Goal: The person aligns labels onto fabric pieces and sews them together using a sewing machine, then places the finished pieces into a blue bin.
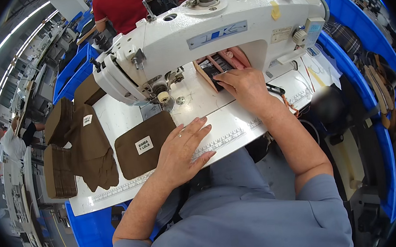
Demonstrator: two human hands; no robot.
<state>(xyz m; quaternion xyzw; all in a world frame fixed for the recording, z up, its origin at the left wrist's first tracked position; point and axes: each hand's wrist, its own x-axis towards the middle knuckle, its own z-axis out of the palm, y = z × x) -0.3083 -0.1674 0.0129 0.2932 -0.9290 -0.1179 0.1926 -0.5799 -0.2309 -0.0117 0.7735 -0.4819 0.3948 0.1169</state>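
Note:
My right hand [246,87] reaches under the arm of a white sewing machine [162,35], at a small divided box [204,75] with dark pieces and pink pieces in it. Its thumb and forefinger are pinched together over the near compartment; what is between them is too small to make out. My left hand [184,150] lies flat at the front of the white machine table [205,94], fingers stretched. Beside its fingertips rests a brown rounded fabric panel [128,141] with a white square label. The panel lies just in front of the presser foot area [165,98].
Stacks of brown fabric pieces [58,171] and a loose labelled brown piece [93,139] cover the table's left end. Near my right wrist lies a black-handled tool [275,88]. Blue bins [92,238] stand below left and at right. Across the machine sits a person in red [120,10].

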